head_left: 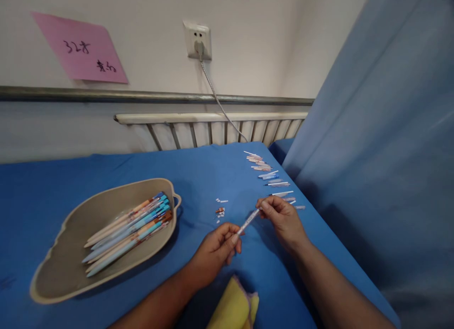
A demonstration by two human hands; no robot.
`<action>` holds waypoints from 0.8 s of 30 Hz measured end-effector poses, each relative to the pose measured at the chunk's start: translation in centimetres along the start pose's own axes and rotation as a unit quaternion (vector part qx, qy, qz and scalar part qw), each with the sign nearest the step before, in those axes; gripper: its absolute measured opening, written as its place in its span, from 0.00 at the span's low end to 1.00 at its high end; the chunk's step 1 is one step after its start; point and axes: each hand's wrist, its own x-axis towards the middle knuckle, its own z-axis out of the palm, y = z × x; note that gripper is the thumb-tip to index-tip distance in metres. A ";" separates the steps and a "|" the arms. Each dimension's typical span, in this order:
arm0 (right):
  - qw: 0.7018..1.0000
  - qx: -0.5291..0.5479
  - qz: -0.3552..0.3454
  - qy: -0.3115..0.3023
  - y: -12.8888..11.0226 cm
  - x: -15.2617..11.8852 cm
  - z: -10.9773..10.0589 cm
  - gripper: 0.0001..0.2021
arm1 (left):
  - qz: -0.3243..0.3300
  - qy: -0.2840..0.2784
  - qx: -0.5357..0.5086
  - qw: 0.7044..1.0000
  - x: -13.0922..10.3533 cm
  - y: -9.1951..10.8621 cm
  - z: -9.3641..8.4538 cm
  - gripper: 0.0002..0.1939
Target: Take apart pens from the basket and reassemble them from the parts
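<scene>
Pen [249, 220], slim and whitish, is held slantwise between two hands just above the blue sheet [198, 175], its far end pointing right. The left hand [217, 247] has thumb and fingers closed around the near end; the right hand [283, 219] pinches the far end, fingertips drawn together on it. Just beyond the left hand lie a few small white and brown bits [220, 212]. Past the right hand, small groups of slender pen parts [260, 162] run along the right edge towards the far corner. Close to me on the near side is a folded yellow cloth [229, 307]. To the left rests a grey-beige tray [65, 255] with a looped handle, pens in blue, peach and brown [131, 234] bunched at its right half.

The sheet reaches almost to a white slatted rail [213, 117], with a metal bar [142, 96] above it on the pale wall [255, 31]. A cord [215, 94] drops from a socket [207, 35], and a blue curtain [376, 154] hangs at the right.

At far left, a pink paper [83, 54] reads "32" plus a handwritten sign, with more characters below that I can't make out. The pen's dark print is too small to read.
</scene>
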 end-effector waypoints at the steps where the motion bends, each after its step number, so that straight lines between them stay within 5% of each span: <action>1: 1.000 0.002 0.003 -0.001 0.0 0.0 0.0 0.09 | -0.001 0.000 0.001 1.000 0.0 0.0 0.0 0.16; 24: 0.997 -0.066 -0.026 -0.044 -0.3 0.0 -0.6 0.09 | -0.010 -0.016 -0.011 1.000 0.1 -0.6 -0.4 0.13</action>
